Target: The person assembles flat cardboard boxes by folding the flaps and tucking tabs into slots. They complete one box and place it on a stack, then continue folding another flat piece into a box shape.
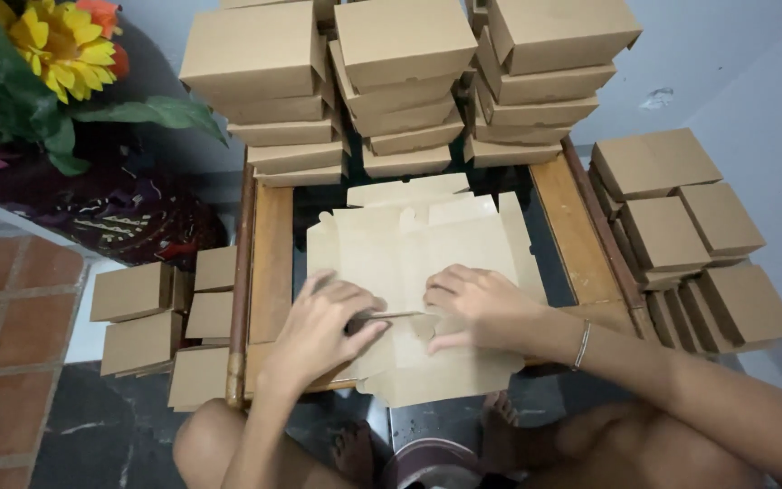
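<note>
Head view: at the upper left of the frame stand yellow artificial sunflowers, below them at the left edge a cluster of small folded brown cardboard boxes on the floor, and in the lower middle the left hand lies fingers-down on the flat unfolded brown cardboard box blank, pressing a flap, its grip flat and holding nothing. The blank lies in the centre on the low wooden-framed worktop, in front of three tall stacks of folded brown cardboard boxes at the top. Just to the right the right hand, a thin bracelet on its wrist, presses the same blank with curled fingers, and more brown boxes lean in a group at the right edge.
</note>
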